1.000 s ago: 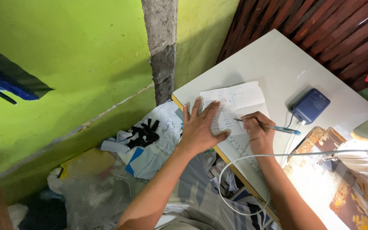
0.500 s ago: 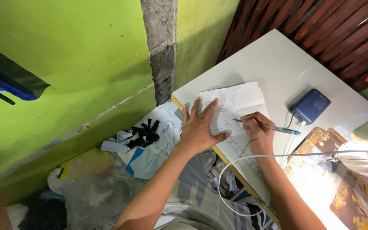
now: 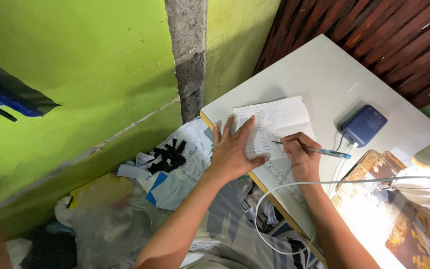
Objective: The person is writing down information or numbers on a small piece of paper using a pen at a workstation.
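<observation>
Left hand (image 3: 232, 152), fingers spread flat, pins the white written paper sheet (image 3: 270, 125); right hand (image 3: 299, 152), fingers pinched on the blue pen (image 3: 319, 150). Sheet near the white worktop (image 3: 319, 74) edge could slip, smearing ink.

Both forearms are being shown bare from elbow to wrist, with no sleeves, watch, bracelet or glove being worn on them. The left hand (image 3: 232, 152) and the right hand (image 3: 300, 155) are likewise being seen uncovered, no ring being visible on any finger that shows, and the nails are being kept short. At the lower edge of the view, a garment (image 3: 225, 224) in grey with broad blue-grey stripes is being worn over the lap or body, though its cut is not being shown clearly.
</observation>
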